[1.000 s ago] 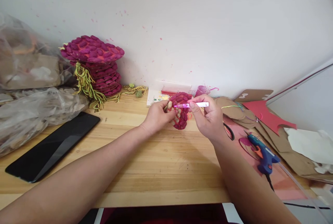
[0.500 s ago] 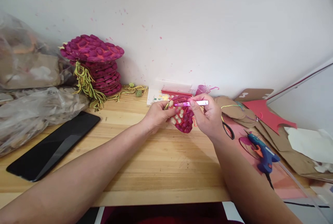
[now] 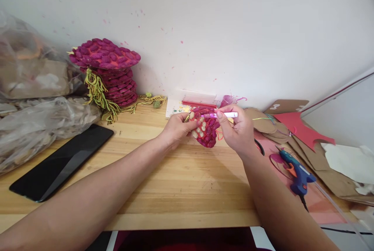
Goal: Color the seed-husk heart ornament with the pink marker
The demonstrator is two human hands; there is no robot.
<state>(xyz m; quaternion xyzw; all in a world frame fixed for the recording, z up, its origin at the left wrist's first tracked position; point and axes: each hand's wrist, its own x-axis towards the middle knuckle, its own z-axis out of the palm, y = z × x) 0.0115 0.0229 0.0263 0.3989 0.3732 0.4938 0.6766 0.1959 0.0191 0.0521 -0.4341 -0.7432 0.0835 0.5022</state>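
Observation:
My left hand is closed on the left edge of a small red disc covered with shell-like pieces. Most of the pieces are magenta; several near my left thumb are pale and unpainted. Between the fingers of my right hand is a slim white-handled paintbrush, its purple-stained end lying against the disc's upper part. The disc is held tilted above the table. Behind it stands a small cup with magenta paint, partly hidden by my right hand.
A stack of magenta shell-covered discs with yellow-green yarn stands at back left, beside plastic bags. A black phone lies at left. On the right are a blue glue gun, scissors, cardboard and red paper.
My right hand and the paintbrush have shifted slightly right across the disc. My left hand keeps its hold, and the whole view has moved a little.

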